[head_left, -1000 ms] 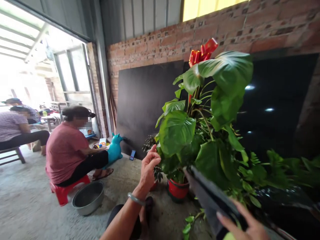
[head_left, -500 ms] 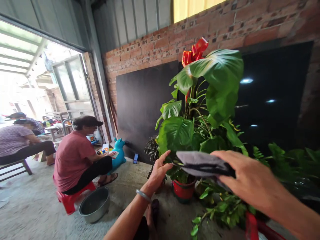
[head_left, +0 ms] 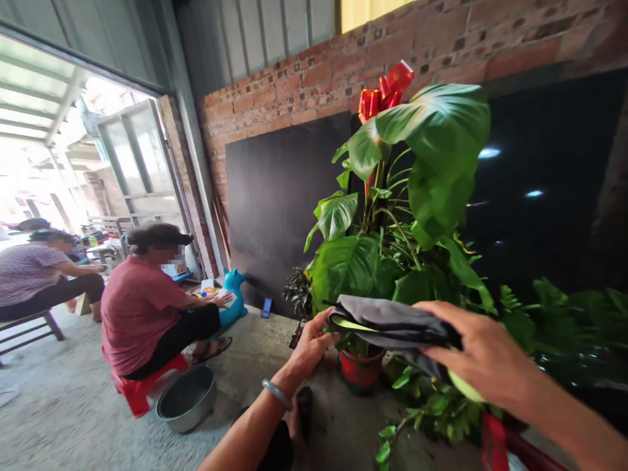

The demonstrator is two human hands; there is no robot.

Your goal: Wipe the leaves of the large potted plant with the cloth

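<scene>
One grey cloth (head_left: 387, 322) lies folded over a leaf, with the left hand (head_left: 310, 341) pinching its near end at nine o'clock and the right hand (head_left: 478, 356) grasping it at three o'clock. One big-leaved plant (head_left: 417, 190) in one red pot (head_left: 360, 370) rises at twelve o'clock behind it. At nine o'clock, well apart, sit two people (head_left: 142, 307), one steel basin (head_left: 187, 398) and one blue toy (head_left: 234, 296).

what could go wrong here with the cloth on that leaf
1. The right hand presses a grey cloth over a leaf whose pale edge shows beneath, while the left hand holds the other end; hard pressure might tear or crease the leaf.
2. The tall plant stands in a small red pot; tugging could perhaps tip it.
3. Smaller plants crowd under the right arm and may get knocked.
</scene>
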